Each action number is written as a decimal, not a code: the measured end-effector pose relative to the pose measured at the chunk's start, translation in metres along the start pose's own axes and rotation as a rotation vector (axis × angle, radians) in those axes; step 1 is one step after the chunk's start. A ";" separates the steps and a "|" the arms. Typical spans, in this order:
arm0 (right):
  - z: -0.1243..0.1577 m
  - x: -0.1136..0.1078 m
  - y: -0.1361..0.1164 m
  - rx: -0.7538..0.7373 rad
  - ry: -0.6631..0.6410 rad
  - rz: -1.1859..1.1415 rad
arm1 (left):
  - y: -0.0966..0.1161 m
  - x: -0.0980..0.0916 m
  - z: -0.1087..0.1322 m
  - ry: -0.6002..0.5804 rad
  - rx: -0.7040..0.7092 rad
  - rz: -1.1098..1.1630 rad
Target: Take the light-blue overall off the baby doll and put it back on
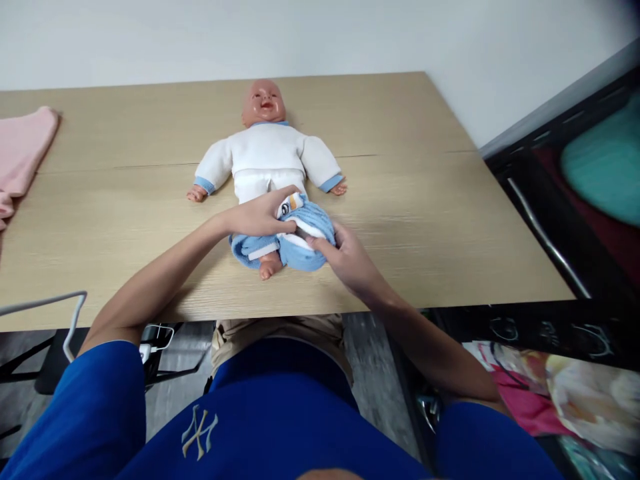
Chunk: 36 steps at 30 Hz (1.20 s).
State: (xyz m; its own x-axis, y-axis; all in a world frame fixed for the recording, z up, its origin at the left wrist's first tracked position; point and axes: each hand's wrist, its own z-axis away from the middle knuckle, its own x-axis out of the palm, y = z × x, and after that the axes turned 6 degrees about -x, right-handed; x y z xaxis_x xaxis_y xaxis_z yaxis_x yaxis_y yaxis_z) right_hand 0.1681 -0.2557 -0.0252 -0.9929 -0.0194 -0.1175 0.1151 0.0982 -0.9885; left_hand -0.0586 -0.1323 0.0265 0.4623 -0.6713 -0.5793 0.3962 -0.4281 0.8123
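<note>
Just below frame centre, left hand [265,212] and right hand [350,257] angle inward, gripping the blue garment [304,260] at the doll's [267,152] legs.

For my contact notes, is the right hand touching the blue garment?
Touching: the head view shows the right hand gripping the blue garment, thumb at its white edge.

Interlaced NY letters [199,432] mark the blue shirt [285,413]; a patch [290,205] on the light-blue garment [305,257] is illegible.
</note>
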 end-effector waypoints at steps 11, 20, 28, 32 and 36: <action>0.053 0.006 0.020 -0.231 0.330 0.625 | 0.034 0.032 0.020 -0.081 -0.331 -0.581; 0.055 0.007 0.035 0.020 0.315 0.310 | 0.030 0.049 0.021 -0.031 -0.306 -0.568; 0.044 0.015 0.031 0.109 0.321 -0.006 | 0.001 0.042 0.018 0.070 -0.214 -0.068; 0.041 0.023 0.036 0.167 0.271 -0.107 | -0.013 0.039 0.015 0.071 -0.131 0.230; 0.039 0.025 0.042 0.140 0.283 -0.102 | -0.014 0.037 0.017 0.109 -0.120 0.264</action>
State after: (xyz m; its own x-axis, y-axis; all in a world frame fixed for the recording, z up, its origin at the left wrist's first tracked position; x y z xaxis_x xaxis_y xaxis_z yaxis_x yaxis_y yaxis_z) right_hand 0.1490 -0.2906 -0.0737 -0.9664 0.2569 -0.0057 -0.0017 -0.0285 -0.9996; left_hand -0.0607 -0.1616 -0.0050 0.6420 -0.6780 -0.3581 0.3388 -0.1681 0.9257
